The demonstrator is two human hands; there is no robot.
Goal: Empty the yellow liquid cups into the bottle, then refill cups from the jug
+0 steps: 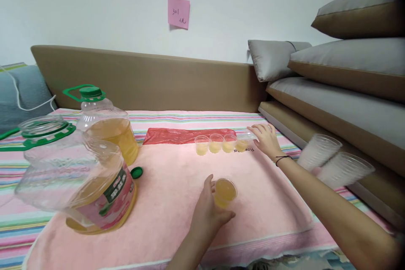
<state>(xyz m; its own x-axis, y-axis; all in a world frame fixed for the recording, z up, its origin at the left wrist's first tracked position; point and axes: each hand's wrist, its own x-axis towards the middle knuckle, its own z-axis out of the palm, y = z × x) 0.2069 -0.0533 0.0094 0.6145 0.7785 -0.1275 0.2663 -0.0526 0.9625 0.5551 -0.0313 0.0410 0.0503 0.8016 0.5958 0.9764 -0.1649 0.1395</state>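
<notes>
My left hand [210, 209] curves around a small clear plastic cup [225, 192] of yellowish liquid near the front of the pink towel [164, 215]. Its thumb lies on the near side, with the other fingers at the left rim. Farther back, my right hand [265, 137] reaches to the right end of a row of similar cups [214, 145]. Its fingers close on a clear plastic cup [248, 135], which overlaps the end cup [241, 145] in view. Whether those two touch, I cannot tell. The row cups hold a little yellowish liquid.
On the left stand an uncapped large juice jug [101, 202] and a capped jug [115, 135]. A green cap [136, 172] lies beside them. Red plastic [186, 135] stretches behind the cups. Stacked clear cups [343, 171] lean by cushions [348, 93] at right.
</notes>
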